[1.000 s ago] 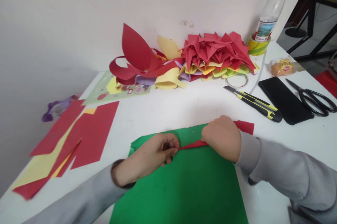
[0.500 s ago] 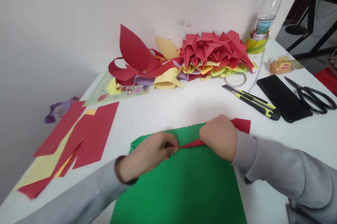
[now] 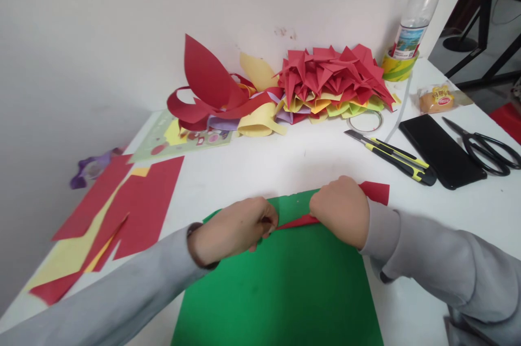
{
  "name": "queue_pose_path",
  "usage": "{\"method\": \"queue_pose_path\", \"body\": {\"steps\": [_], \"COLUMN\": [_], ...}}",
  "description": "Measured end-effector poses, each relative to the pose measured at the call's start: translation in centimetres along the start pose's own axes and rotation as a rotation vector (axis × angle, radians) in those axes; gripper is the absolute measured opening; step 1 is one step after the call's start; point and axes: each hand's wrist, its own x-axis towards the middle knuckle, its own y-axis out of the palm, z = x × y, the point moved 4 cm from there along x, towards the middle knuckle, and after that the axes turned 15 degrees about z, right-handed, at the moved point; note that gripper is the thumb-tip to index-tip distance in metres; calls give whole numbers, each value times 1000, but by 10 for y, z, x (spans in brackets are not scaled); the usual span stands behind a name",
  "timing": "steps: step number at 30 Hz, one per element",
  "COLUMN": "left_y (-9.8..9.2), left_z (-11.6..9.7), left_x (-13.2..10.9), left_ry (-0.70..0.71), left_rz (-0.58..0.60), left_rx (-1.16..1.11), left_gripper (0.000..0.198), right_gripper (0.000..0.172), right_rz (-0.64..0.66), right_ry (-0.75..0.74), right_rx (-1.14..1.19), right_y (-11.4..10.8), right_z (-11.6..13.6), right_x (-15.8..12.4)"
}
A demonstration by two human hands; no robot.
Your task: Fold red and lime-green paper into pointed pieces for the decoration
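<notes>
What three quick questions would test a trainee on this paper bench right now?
1. True or false: the scissors lie to the right of the black phone.
2. The left hand and right hand grip a red strip over which sheet? A) green B) purple C) white
3. What lies between the tape ring and the phone?
Key: 1 true; 2 A, the green sheet; 3 the utility knives.
</notes>
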Motion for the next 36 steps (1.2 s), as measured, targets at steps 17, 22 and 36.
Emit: {"method": "queue_pose_path", "body": {"steps": [17, 22, 36], "left_y": [58, 77, 53], "left_z": [-5, -38, -16], "left_x": [-24, -14, -10], "left_ry": [199, 302, 676], "left_rz": [-93, -91, -990], "left_rx": [-1115, -1600, 165], "left_gripper": [34, 14, 30], "right_gripper": [26, 31, 38], "right_rz": [3, -15, -45], "right_ry": [-14, 10, 83], "right_rx": [34, 119, 147], "right_y": [0, 1, 5], "right_z": [-9, -16, -19], "right_x": [5, 7, 9]}}
